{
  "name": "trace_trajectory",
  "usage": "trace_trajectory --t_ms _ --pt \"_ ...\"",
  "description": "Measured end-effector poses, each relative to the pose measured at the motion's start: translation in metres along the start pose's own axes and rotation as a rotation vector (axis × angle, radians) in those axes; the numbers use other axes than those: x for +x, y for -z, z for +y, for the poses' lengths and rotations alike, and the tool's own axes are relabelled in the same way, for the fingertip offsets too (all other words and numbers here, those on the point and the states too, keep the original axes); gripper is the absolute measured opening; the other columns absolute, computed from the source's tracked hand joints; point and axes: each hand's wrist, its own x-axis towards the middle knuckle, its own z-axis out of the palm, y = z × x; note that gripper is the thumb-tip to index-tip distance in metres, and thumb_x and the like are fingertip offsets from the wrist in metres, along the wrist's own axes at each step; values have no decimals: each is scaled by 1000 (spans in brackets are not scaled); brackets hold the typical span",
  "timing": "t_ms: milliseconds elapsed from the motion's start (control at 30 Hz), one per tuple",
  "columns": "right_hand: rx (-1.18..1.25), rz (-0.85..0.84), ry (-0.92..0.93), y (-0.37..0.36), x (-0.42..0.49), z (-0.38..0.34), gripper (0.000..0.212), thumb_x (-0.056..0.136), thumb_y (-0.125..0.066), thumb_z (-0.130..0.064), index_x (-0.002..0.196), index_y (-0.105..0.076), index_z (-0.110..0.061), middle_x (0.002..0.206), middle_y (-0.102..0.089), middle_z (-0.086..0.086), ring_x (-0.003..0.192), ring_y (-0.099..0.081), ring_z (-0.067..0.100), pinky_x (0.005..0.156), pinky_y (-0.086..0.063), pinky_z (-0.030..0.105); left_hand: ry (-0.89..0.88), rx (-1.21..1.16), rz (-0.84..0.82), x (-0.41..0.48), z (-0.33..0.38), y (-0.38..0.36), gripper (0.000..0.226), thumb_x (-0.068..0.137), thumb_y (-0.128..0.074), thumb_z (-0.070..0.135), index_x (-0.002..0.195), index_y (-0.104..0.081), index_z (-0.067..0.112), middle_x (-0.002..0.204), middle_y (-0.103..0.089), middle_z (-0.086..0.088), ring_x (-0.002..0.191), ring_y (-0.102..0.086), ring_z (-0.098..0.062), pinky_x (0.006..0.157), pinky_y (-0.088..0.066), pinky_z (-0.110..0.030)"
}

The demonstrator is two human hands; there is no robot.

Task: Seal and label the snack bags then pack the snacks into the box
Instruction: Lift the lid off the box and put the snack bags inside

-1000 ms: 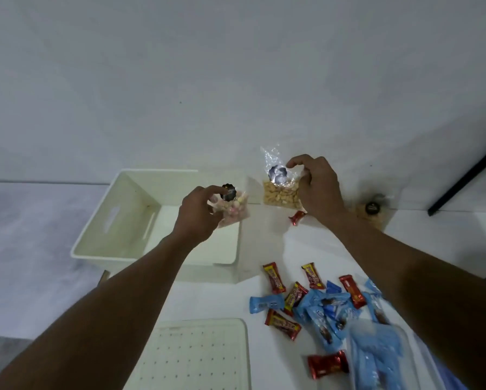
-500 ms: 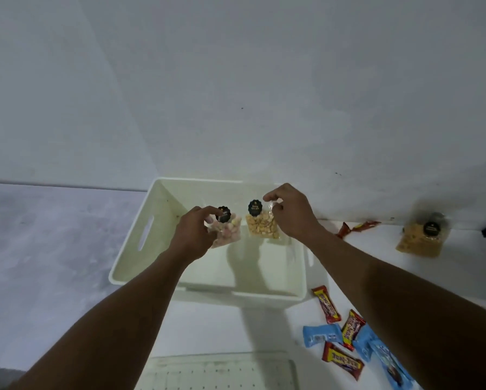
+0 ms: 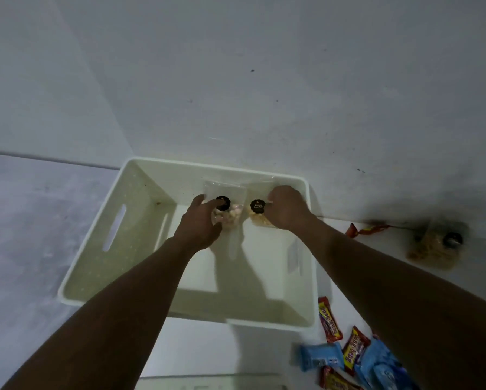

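Both hands reach into a cream plastic box [image 3: 140, 175] that stands against the white wall. My left hand [image 3: 198, 225] grips a clear bag of pink and pale snacks [image 3: 232, 216] with a round black label. Just to its right, my right hand [image 3: 285, 208] holds a clear bag of yellow snacks [image 3: 257, 218], also with a black label. Both bags sit low inside the box near its far wall; whether they touch the bottom cannot be told. A third labelled bag of yellow snacks [image 3: 433, 249] lies on the table at the right.
Red and blue wrapped candies [image 3: 357, 358] lie in a pile at the lower right of the white table. One red wrapper [image 3: 361, 230] lies by the wall, right of the box. A perforated lid's edge [image 3: 213, 382] shows at the bottom.
Both hands have carried their bags from above the table into the box and lowered them toward its far wall. The view has shifted left onto the box.
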Motion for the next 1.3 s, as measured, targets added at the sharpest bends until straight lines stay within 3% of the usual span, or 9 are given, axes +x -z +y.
trace_trajectory --t_ms 133,300,467,600,733,833,967,1133,1300 --pt "20 -14 -79 3 -11 -4 36 92 -57 -26 115 -55 2 122 -55 25 118 -52 37 91 -45 35 59 45 -95 -11 2 2 71 88 -67 21 150 -37 37 164 -16 -20 142 -38 -40 107 -42 -40" --pt "95 5 -67 26 -41 -6 48 89 -60 -25 129 -45 -3 138 -38 23 116 -54 36 83 -43 31 53 43 -143 -31 21 17 73 88 -69 26 152 -34 30 160 -30 -17 154 -11 -30 115 -31 -45" --pt "170 112 4 64 -85 9 45 86 -61 -25 128 -54 -14 131 -46 12 111 -56 29 90 -45 31 -66 19 -102 -57 65 34 60 83 -74 30 138 -53 19 130 -59 -7 129 -48 -32 102 -45 -44" --pt "219 212 6 94 -119 46 32 86 -62 -24 117 -62 -18 122 -55 9 100 -56 20 88 -43 29 -110 -37 6 -75 112 36 46 87 -70 28 132 -59 27 125 -62 -5 113 -60 -26 99 -49 -39" --pt "258 285 -39 120 -150 109 24 86 -64 -23 110 -65 -20 116 -58 3 89 -56 15 78 -38 24 -287 -28 177 -89 177 25 25 89 -61 25 111 -69 29 96 -72 10 94 -68 -16 81 -54 -31" --pt "304 315 -116 133 -168 168 20 87 -65 -19 106 -66 -19 113 -60 0 99 -56 15 84 -42 25 -394 -29 195 -93 229 4 20 89 -62 30 108 -70 30 85 -70 14 87 -68 -14 79 -54 -31" --pt "369 320 -249 142 -182 253 14 86 -63 -12 99 -67 -12 105 -65 4 88 -62 15 76 -49 20 -494 -43 42 -93 281 -44 27 88 -68 32 115 -69 27 100 -70 3 92 -66 -17 85 -53 -35" --pt "445 251 -364 147 -172 356 20 86 -62 -12 104 -69 -18 117 -63 4 113 -57 23 90 -44 31 -540 -2 -164 -72 326 -116 45 84 -76 33 127 -64 25 122 -59 -7 115 -57 -20 96 -46 -33" --pt "571 258 -394 142 -131 446 27 87 -58 -3 101 -71 -22 126 -62 7 118 -56 24 85 -45 28 -426 5 -239 -29 362 -199 58 75 -82 43 129 -60 40 141 -49 -4 137 -40 -17 108 -39 -33"
